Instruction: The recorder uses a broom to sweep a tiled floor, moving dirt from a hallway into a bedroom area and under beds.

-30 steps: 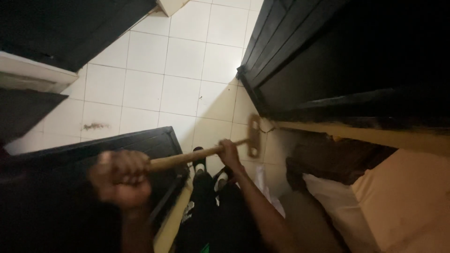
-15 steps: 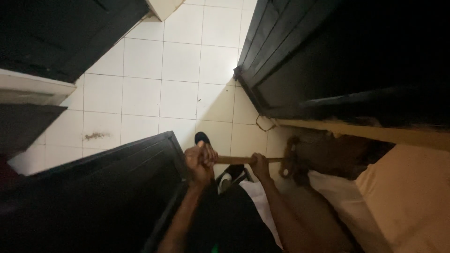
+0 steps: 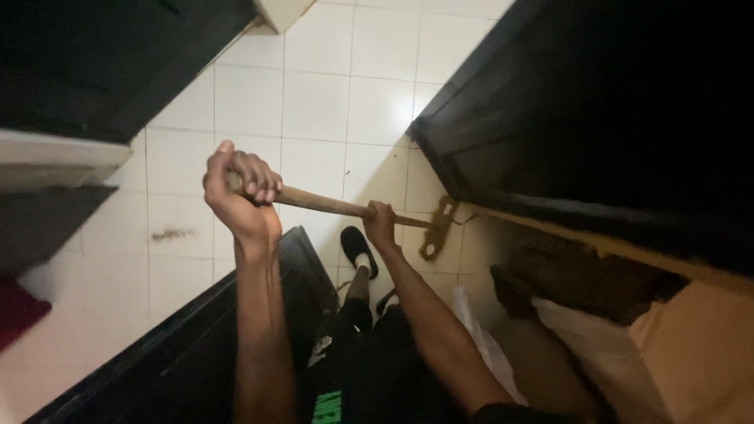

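My left hand (image 3: pixel 239 192) grips the upper end of a long wooden handle (image 3: pixel 326 203). My right hand (image 3: pixel 380 223) holds the same handle lower down, near the head of the tool. That head (image 3: pixel 437 229) is a flat brownish bar resting on the white tiled floor (image 3: pixel 314 102), at the foot of a dark open door (image 3: pixel 503 141) on the right. My foot in a black shoe (image 3: pixel 359 250) stands on the tiles just below the handle.
A black door panel (image 3: pixel 196 338) leans at lower left beside my legs. Dark furniture (image 3: pixel 94 55) fills the upper left, with a pale ledge (image 3: pixel 55 153) under it. Cream walls and a dark doorway opening (image 3: pixel 581 275) lie at lower right. A brown stain (image 3: pixel 174 234) marks the tiles.
Both hands pulled the handle up and to the left. The tool's head came back out of the dark opening at the right onto the tiles by the door foot.
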